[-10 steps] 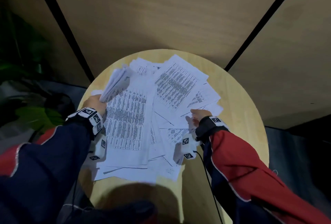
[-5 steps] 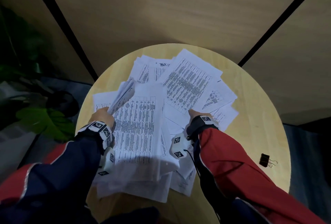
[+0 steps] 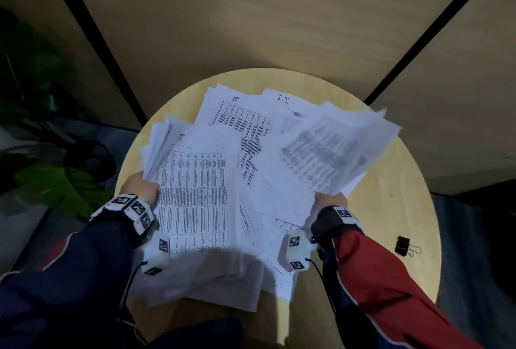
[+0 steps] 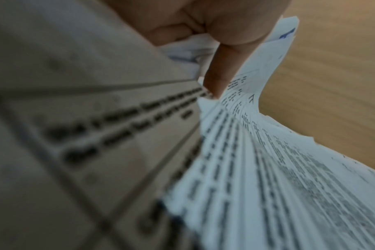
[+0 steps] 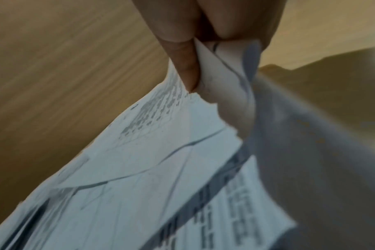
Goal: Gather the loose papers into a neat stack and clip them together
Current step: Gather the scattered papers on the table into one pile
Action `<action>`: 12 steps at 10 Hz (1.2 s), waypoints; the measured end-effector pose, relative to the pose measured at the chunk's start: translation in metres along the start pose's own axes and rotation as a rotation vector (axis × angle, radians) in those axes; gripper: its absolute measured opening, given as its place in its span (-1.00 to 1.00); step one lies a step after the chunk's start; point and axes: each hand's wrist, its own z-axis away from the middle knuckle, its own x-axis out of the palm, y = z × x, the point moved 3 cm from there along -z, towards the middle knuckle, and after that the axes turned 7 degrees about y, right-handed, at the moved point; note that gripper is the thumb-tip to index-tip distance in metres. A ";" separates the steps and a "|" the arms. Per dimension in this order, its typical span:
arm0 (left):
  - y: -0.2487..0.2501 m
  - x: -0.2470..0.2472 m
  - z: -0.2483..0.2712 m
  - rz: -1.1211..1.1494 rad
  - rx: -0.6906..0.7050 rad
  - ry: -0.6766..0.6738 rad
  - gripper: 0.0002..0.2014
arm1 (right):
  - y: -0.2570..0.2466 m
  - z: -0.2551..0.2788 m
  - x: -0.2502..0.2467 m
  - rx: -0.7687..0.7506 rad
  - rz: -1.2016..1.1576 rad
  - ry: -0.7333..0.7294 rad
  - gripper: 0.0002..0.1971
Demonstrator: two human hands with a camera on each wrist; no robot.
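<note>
- Papers point(image 3: 251, 181) printed with tables spread in a loose, overlapping heap over a round, pale wooden bench point(image 3: 391, 209).
- Left hand point(image 3: 139, 186) grips a sheaf at the heap's left edge; right hand point(image 3: 331, 200) pinches lifted sheets on the right.
- Black binder clip point(image 3: 403, 245) lies alone near the bench's right rim.
- Tan wall panels point(image 3: 251, 13) with dark seams stand behind; a green leaf point(image 3: 61, 186) shows at left.
</note>
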 end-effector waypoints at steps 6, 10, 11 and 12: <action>-0.043 0.015 0.049 -0.107 0.008 -0.057 -0.96 | 0.043 0.103 0.026 0.056 -0.016 -0.314 -0.76; -0.051 -0.006 0.056 -0.020 -0.017 -0.024 -0.95 | 0.050 0.099 -0.012 -0.109 -0.039 -0.080 -0.66; -0.052 -0.012 0.049 -0.002 -0.040 -0.018 -0.69 | 0.052 0.090 -0.021 -0.066 -0.011 -0.116 -0.40; -0.046 -0.010 0.051 -0.008 -0.050 -0.036 -0.87 | 0.048 0.086 -0.025 -0.029 0.068 -0.157 -0.80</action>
